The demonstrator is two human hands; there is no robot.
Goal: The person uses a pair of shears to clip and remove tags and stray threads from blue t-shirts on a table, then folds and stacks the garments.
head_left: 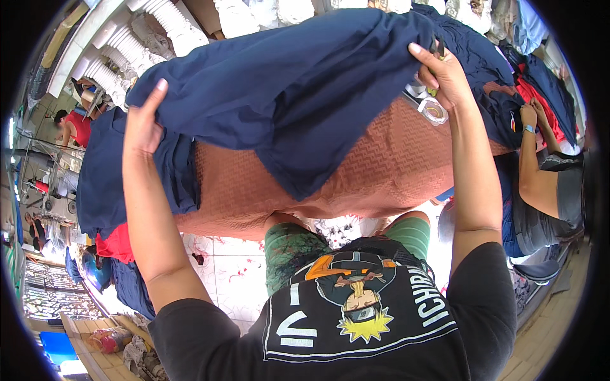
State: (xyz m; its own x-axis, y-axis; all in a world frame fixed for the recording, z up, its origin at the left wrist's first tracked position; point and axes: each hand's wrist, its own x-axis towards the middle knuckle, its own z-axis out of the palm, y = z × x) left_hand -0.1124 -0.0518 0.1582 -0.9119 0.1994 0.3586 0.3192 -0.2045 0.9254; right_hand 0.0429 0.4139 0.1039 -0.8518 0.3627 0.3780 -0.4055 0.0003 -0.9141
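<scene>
A navy blue garment (254, 82) is stretched between my two hands above the table, with one pointed corner hanging down in the middle. My left hand (145, 124) grips its left end, thumb on top. The upper right end is pinched in my right hand (445, 76), which also has a small dark-tipped tool with a yellow-green part tucked in it, perhaps thread snips. Just beside that hand, a roll of white tape (433, 111) lies on the brown textured table cover (387, 159). The garment's full shape is hidden by its folds.
More navy garments lie at the table's left end (108, 171) and right end (464, 38). Along the far side stand white bundles (168, 25). On the right, a co-worker's hands (530, 114) handle dark and red cloth. Another person in red (77, 129) is far left.
</scene>
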